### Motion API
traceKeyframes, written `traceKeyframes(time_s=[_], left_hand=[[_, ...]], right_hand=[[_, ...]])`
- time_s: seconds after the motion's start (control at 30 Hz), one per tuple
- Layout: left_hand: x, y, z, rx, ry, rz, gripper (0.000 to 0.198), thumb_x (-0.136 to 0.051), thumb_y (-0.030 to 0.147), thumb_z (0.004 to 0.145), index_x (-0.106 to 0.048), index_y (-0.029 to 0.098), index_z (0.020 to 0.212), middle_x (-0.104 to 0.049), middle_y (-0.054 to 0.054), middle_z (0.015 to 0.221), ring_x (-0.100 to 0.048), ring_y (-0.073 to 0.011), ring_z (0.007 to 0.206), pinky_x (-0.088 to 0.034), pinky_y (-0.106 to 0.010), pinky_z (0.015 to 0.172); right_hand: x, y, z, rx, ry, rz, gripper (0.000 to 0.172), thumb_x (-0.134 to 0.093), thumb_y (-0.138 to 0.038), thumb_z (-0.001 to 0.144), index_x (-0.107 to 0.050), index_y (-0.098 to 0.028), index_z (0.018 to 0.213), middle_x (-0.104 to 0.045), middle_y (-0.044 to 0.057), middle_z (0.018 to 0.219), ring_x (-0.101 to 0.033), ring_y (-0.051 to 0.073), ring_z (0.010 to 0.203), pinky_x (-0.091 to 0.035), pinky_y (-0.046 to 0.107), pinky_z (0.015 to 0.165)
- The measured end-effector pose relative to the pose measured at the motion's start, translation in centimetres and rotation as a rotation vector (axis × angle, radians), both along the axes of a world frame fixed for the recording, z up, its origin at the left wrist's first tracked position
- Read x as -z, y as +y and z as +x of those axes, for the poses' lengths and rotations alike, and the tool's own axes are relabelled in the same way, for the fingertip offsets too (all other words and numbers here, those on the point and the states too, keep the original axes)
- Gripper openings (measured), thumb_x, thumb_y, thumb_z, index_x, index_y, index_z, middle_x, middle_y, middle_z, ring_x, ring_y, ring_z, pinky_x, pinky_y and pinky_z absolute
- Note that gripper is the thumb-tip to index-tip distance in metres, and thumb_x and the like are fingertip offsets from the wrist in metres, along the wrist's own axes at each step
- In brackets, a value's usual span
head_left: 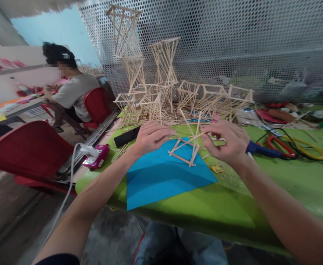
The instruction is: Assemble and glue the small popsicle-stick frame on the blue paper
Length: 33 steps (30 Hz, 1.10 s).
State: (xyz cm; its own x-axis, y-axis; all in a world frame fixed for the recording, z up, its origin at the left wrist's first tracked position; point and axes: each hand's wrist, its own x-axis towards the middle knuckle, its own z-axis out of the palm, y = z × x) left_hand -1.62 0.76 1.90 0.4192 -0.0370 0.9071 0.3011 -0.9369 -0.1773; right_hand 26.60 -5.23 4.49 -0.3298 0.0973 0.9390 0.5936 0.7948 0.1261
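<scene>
A small frame of thin wooden sticks [183,158] lies on a blue sheet [161,176], its base roughly square, with a few sticks slanting upward. My right hand [226,141] pinches a thin wooden stick [190,140] that slants down to the left across the frame. On the frame's other side, my left hand [153,137] is closed, thumb and fingers together close to the frame's far left corner. What its fingertips hold, if anything, is too small to make out.
Several stick towers [164,62] and loose sticks stand behind. To the right lie blue-handled pliers [263,150] and cables [313,149]. A black phone-like object [127,137] and purple power socket [96,156] are left. A person [75,88] sits beyond a red chair [31,151].
</scene>
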Motion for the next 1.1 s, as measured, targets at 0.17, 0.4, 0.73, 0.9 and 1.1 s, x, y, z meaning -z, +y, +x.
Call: traceKeyframes(time_s=[0.17, 0.4, 0.73, 0.9, 1.1], left_hand=[[-0.4, -0.3, 0.2, -0.017, -0.025, -0.033, 0.015, -0.074, 0.019, 0.095, -0.073, 0.025, 0.109, -0.083, -0.001, 0.098, -0.08, -0.0134, 0.087, -0.057, -0.026, 0.077], [-0.2, -0.2, 0.0, -0.044, -0.035, -0.086, 0.009, -0.072, 0.023, 0.097, -0.074, 0.024, 0.105, -0.084, -0.002, 0.098, -0.078, -0.0125, 0.08, -0.058, -0.026, 0.078], [0.1, 0.3, -0.2, -0.006, -0.045, -0.126, 0.01, -0.07, 0.022, 0.098, -0.074, 0.022, 0.107, -0.083, -0.004, 0.1, -0.08, -0.0145, 0.092, -0.062, -0.026, 0.083], [0.1, 0.0, 0.0, 0.038, -0.014, -0.159, 0.014, -0.069, 0.02, 0.099, -0.073, 0.022, 0.112, -0.082, -0.005, 0.106, -0.079, -0.0154, 0.1, -0.062, -0.029, 0.09], [-0.1, -0.7, 0.9, 0.067, -0.013, -0.18, 0.021, -0.069, 0.016, 0.1, -0.071, 0.024, 0.119, -0.083, -0.003, 0.104, -0.077, -0.0153, 0.1, -0.061, -0.031, 0.091]], right_hand=[[-0.1, 0.0, -0.1, 0.002, 0.005, 0.004, 0.023, -0.076, -0.009, 0.081, -0.071, -0.025, 0.098, -0.078, 0.0, 0.082, -0.069, 0.016, 0.062, -0.056, 0.032, 0.061], [-0.2, -0.1, -0.1, -0.001, -0.002, -0.004, 0.021, -0.073, -0.008, 0.081, -0.069, -0.024, 0.094, -0.077, 0.0, 0.079, -0.068, 0.016, 0.061, -0.055, 0.031, 0.06], [0.3, 0.4, 0.3, 0.006, 0.028, -0.061, 0.012, -0.07, -0.015, 0.083, -0.068, -0.027, 0.088, -0.073, 0.0, 0.073, -0.065, 0.017, 0.059, -0.053, 0.034, 0.058], [0.2, 0.2, 0.2, 0.005, 0.01, -0.083, 0.009, -0.069, -0.018, 0.086, -0.067, -0.026, 0.087, -0.074, 0.001, 0.074, -0.063, 0.017, 0.057, -0.052, 0.034, 0.058], [0.4, 0.1, -0.1, 0.031, 0.094, -0.232, 0.007, -0.068, -0.02, 0.094, -0.07, -0.025, 0.099, -0.075, 0.001, 0.082, -0.063, 0.016, 0.061, -0.054, 0.033, 0.061]])
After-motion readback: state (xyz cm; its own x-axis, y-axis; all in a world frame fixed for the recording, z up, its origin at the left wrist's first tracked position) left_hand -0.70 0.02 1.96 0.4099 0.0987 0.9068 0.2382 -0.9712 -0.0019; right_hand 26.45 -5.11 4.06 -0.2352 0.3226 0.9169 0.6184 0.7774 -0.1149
